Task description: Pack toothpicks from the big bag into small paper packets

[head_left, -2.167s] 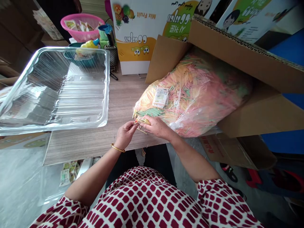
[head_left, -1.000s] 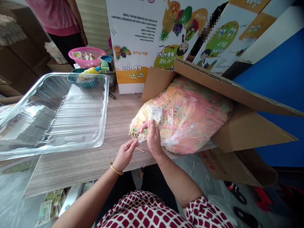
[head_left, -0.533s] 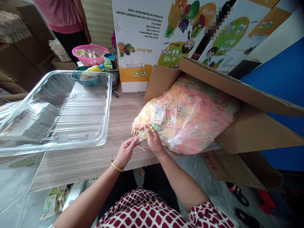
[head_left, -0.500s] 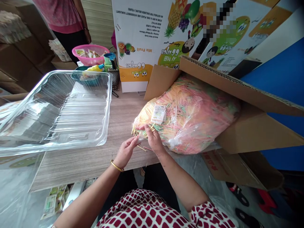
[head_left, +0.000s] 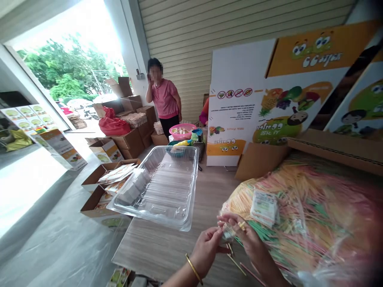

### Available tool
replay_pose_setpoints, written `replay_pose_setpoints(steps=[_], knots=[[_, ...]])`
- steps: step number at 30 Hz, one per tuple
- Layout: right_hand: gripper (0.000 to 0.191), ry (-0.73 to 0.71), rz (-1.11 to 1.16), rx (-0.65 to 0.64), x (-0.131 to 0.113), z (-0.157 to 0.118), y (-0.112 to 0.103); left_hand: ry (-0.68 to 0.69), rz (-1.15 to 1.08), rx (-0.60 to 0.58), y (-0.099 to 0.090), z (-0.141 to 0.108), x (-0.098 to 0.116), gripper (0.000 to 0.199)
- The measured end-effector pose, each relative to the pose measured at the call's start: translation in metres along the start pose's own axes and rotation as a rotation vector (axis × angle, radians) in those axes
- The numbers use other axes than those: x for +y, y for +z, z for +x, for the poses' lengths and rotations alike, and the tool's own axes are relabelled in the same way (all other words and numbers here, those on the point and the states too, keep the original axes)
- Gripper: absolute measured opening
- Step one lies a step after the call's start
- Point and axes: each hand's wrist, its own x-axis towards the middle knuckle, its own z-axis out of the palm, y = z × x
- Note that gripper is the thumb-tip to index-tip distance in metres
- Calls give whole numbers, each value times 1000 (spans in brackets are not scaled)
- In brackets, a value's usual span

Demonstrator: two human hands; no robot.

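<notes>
My left hand (head_left: 206,249), with a gold bangle at the wrist, is closed on a small clear plastic bag (head_left: 228,233). Close beside it, my right hand (head_left: 249,241) has a few short yellow sticks (head_left: 241,225) pinched between its fingers, and its fingertips reach the little bag. To the right spreads a large clear sack of thin coloured sticks (head_left: 302,217), with a stack of small printed packets (head_left: 263,208) lying on it. Under my hands a few loose sticks (head_left: 237,265) lie on the wood-grain table (head_left: 155,247).
A clear plastic tray (head_left: 193,191) stands left on the table. Behind it are a pink basket (head_left: 182,126) and a teal bowl (head_left: 176,150). Printed cartons (head_left: 227,135) rise at the back. A person in a pink shirt (head_left: 164,99) stands beyond. Open boxes (head_left: 95,199) sit at the left.
The view has swung up and to the left, bringing the doorway, stacked boxes and standing person into sight. My hands stay together over the small bag beside the sack.
</notes>
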Motion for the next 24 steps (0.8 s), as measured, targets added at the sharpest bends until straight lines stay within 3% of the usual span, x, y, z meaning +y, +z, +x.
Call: replay_pose_setpoints(steps=[8,13,18,22,24], knots=[[68,22,-181,9,15,2,-4,-6,0,-25,-2,-5,-3,63],[66,69,-273,-101,16,1,-7,54,142,-70,-3,-3,-7,47],[62,-10,-253,77,4,1,-12,-50,-88,-10,-9,-2,0,55],[47,47,-297,-89,0,3,-14,-147,-255,-67,-14,2,4,48],[37,65,-280,-92,3,3,-14,-189,-321,-135,-14,3,5,43]])
